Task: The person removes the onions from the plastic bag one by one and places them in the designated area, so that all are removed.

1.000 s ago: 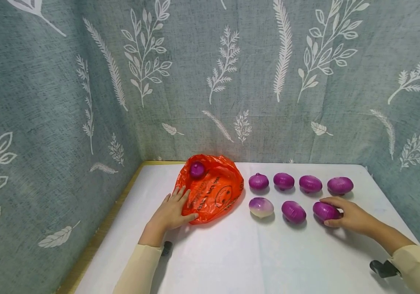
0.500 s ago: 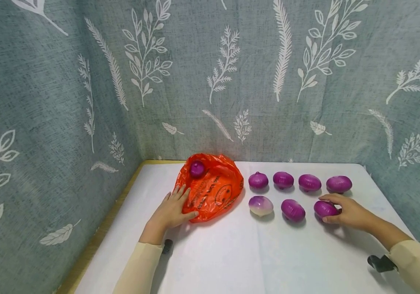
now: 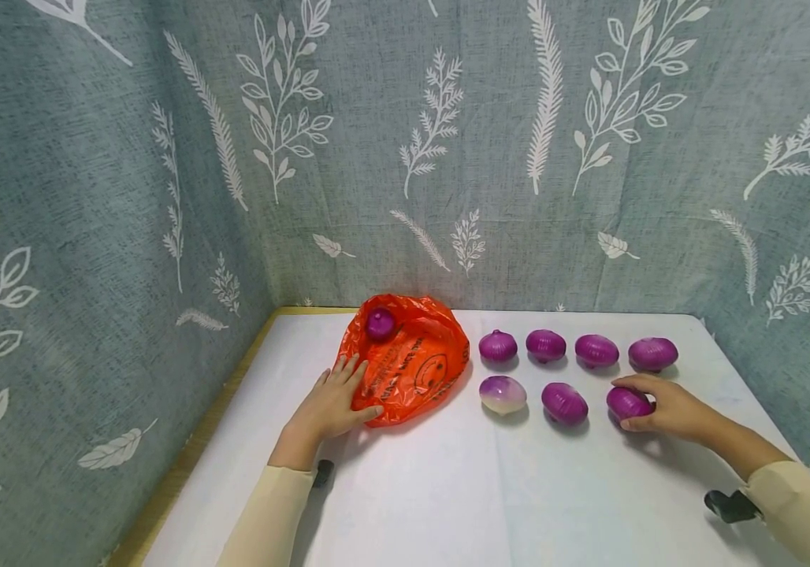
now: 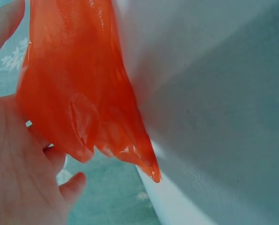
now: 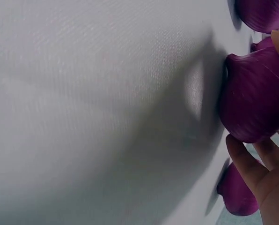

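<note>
My left hand [image 3: 332, 400] lies with fingers spread against the near left side of a red plastic bag [image 3: 415, 378]; in the left wrist view its palm faces the bag's outside [image 4: 74, 75]. A purple onion [image 3: 380, 324] sits inside the bag, at its far left. On the right, my right hand [image 3: 670, 408] grips another purple onion [image 3: 626, 402] between thumb and fingers. The right wrist view shows this held onion [image 5: 256, 96] at or near the table, with its pointed tip toward the cloth.
Several purple onions stand in a back row, the rightmost onion [image 3: 653, 354] behind my right hand. In the front row are a purple-and-white turnip [image 3: 503, 394] and an onion [image 3: 564, 404]. Patterned fabric [image 3: 433, 157] encloses the white table [image 3: 433, 504] at back and sides.
The view has shifted very slightly. My right hand has stayed around the same onion, with its fingers closing a little nearer on it. My left hand keeps its place on the bag.
</note>
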Action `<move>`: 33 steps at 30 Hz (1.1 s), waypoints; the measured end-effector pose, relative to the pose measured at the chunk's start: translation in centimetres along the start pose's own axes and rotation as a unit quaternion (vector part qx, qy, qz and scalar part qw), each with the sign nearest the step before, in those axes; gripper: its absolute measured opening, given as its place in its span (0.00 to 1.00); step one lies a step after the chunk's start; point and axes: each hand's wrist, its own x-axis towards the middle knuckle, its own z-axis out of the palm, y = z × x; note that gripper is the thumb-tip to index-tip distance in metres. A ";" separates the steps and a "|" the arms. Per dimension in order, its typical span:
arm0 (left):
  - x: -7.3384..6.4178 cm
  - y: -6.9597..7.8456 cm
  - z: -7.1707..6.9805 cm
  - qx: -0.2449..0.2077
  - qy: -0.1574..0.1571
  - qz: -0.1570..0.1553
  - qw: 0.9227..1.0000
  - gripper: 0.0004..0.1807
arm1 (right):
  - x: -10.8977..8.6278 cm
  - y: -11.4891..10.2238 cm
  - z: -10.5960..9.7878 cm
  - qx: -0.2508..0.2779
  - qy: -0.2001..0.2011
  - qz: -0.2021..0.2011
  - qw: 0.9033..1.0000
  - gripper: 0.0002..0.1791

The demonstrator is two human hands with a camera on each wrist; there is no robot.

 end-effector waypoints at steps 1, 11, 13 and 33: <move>0.0 0.0 0.0 0.001 -0.002 -0.002 1.000 0.55 | 0.1 0.0 0.1 0.000 0.002 0.001 1.000 0.40; -0.1 0.1 0.0 -0.005 -0.009 -0.012 1.000 0.54 | 0.7 -0.2 0.1 0.007 0.004 0.004 1.000 0.40; -0.1 0.2 0.0 -0.006 -0.010 -0.013 1.000 0.55 | 0.7 -0.1 0.0 0.006 0.003 0.003 1.000 0.41; -0.2 0.3 -0.2 0.000 -0.009 -0.005 1.000 0.54 | 1.6 -1.2 -1.2 0.021 0.001 -0.033 0.999 0.38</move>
